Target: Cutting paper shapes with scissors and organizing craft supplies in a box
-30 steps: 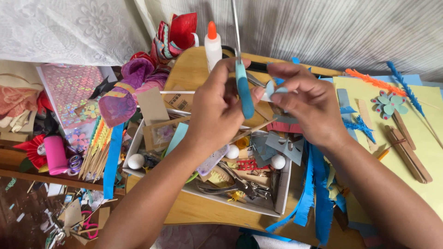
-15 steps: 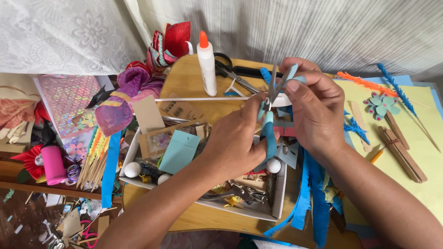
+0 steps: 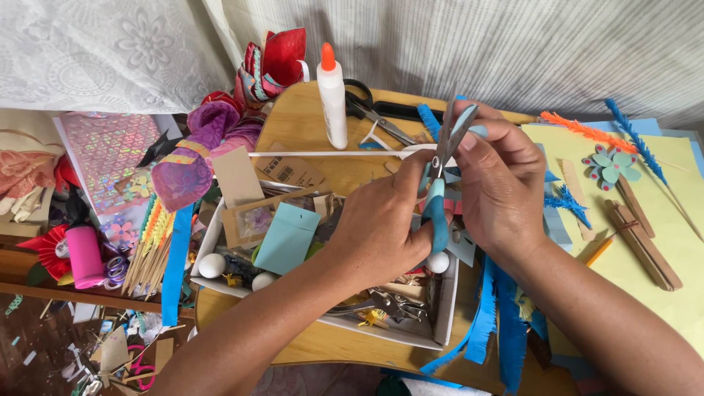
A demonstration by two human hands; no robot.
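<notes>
At centre frame, small blue-handled metal scissors [image 3: 438,183] point upward, gripped closed-fisted by the left hand [image 3: 381,227]. The right hand [image 3: 499,183] pinches a pale blue paper strip [image 3: 463,121] at the blades. Below lies a cluttered white cardboard tray [image 3: 446,312]; a white glue bottle with orange cap [image 3: 331,99] stands above.

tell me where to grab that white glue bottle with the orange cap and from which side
Take the glue bottle around its straight white body, about halfway up, below the narrow orange cap. It stands upright on the wooden table. Coming in level from its left looks best, since black scissors lie close on its right. The body is slim and round, so fingers should wrap it well.
</notes>
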